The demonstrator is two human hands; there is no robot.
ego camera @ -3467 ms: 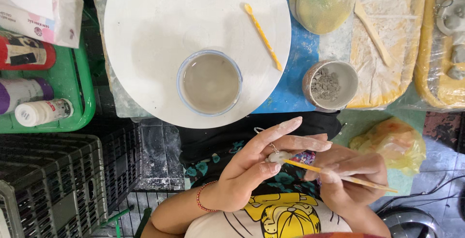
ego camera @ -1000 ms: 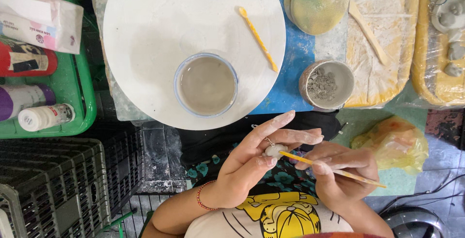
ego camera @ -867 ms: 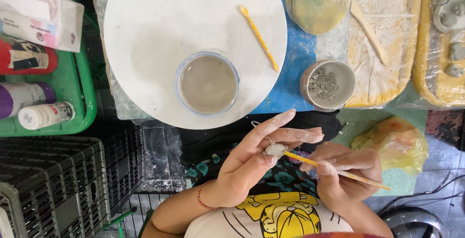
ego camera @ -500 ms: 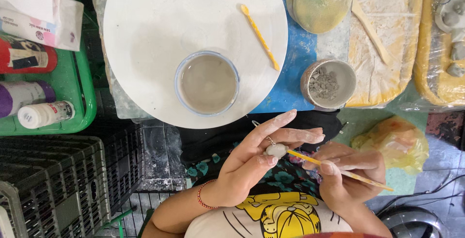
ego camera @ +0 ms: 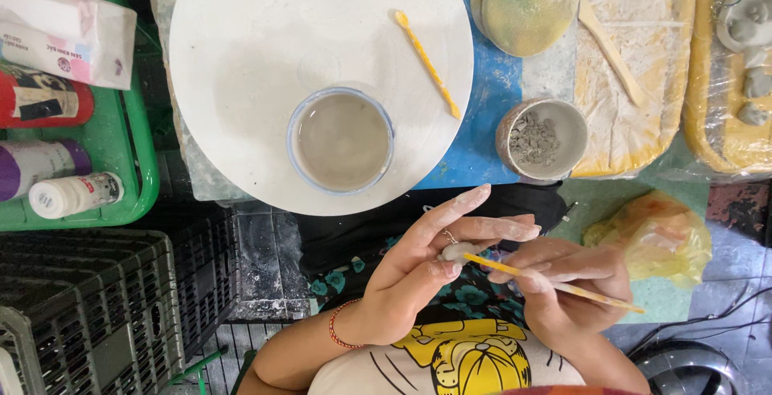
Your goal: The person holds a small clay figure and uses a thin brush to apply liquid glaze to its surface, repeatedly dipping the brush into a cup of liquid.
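Far left, a green tray [ego camera: 137, 194] held a white packet [ego camera: 64, 33], a red tube [ego camera: 40, 102], a purple bottle [ego camera: 36, 166] and a small white bottle [ego camera: 76, 194], with a dark crate [ego camera: 88, 306] below it. Next over, a round white board [ego camera: 241, 57] carried a bowl of cloudy water [ego camera: 342, 142] near its lower edge and a loose yellow stick [ego camera: 428, 65] near its right edge. The left hand [ego camera: 418, 270] sat below the board, thumb and fingers closed round a small pale clay piece [ego camera: 455, 251], other fingers stretched out, red bracelet [ego camera: 334, 335] at the wrist. The right hand [ego camera: 567, 286] was just beside it, fingers pinched shut on a thin yellow tool [ego camera: 555, 282], tip touching the clay piece; the clay piece was held in front of the person's chest, well apart from the board. Above the right hand stood a small cup of grey crumbs [ego camera: 543, 138] on a blue mat [ego camera: 482, 106]. Further right lay a round sponge [ego camera: 527, 1], a flat wooden stick [ego camera: 611, 49] on yellow plastic-wrapped slabs [ego camera: 627, 114], grey clay bits [ego camera: 752, 81] at the far edge, and a crumpled yellow bag [ego camera: 651, 234] lower down.
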